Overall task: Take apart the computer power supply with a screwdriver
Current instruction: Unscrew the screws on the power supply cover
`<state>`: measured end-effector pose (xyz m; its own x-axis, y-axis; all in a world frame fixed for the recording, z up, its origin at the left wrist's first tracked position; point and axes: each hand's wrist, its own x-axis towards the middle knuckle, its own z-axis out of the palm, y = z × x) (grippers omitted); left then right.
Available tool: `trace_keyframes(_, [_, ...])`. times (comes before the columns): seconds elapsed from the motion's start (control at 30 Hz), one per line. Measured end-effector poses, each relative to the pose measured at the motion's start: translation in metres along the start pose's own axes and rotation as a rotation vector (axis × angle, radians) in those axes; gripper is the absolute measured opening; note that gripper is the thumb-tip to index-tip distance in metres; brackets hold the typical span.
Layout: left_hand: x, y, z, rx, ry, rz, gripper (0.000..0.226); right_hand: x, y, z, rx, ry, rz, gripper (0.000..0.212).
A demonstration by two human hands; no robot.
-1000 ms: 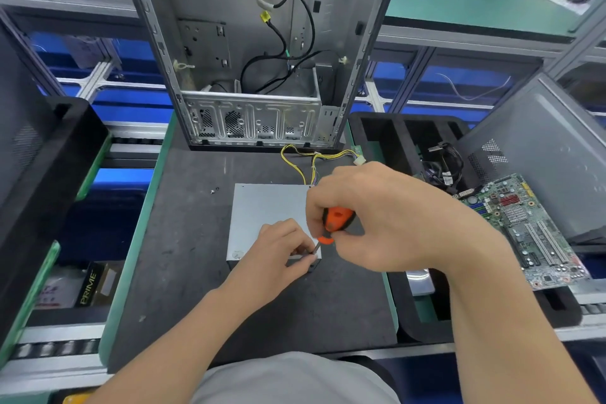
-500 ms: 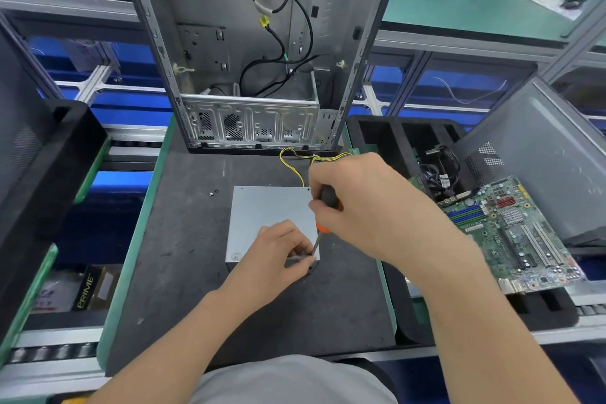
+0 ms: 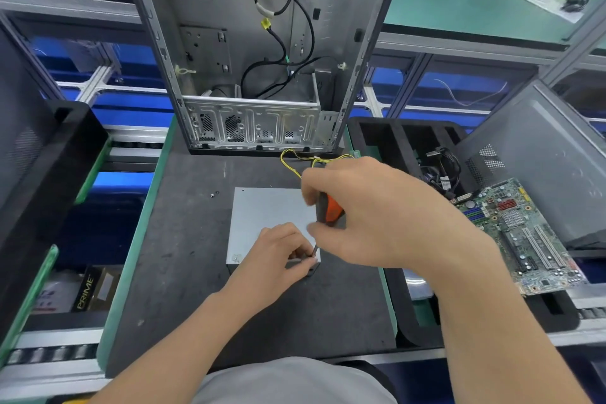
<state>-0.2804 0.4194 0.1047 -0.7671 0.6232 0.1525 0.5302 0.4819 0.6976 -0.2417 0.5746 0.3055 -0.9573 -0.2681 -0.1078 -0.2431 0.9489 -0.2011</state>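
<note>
A flat grey power supply lies on the dark work mat, its yellow and black wires running off its far side. My right hand grips the orange and black handle of a screwdriver, whose thin shaft points down at the box's near right corner. My left hand rests on that corner, fingers curled, pinching the shaft near its tip. The tip itself is hidden behind my fingers.
An empty computer case stands upright at the mat's far edge. A motherboard and a grey side panel sit on a black tray at right. A small loose screw lies left of the box. Another black tray stands at left.
My right hand has turned on the screwdriver handle, so the orange part went out of sight and shows again. My left hand has stayed on the same corner.
</note>
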Motion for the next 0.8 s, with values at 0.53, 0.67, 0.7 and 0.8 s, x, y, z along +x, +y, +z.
trace_keyframes(0.53, [0.000,0.001,-0.002,-0.007,-0.003,-0.011,0.020,0.005,0.002,-0.004,0.085,-0.127,0.002,0.025])
trace_keyframes(0.67, [0.000,0.001,-0.002,-0.016,0.010,0.000,0.010,0.004,-0.001,-0.011,0.008,-0.271,-0.109,0.037])
trace_keyframes(0.7, [0.001,0.001,-0.003,-0.017,0.009,0.002,0.009,0.005,0.000,-0.010,0.000,-0.278,-0.122,0.038])
trace_keyframes(0.8, [0.001,0.002,-0.002,-0.012,0.003,0.000,0.010,0.005,-0.001,-0.005,0.058,-0.191,-0.086,0.020])
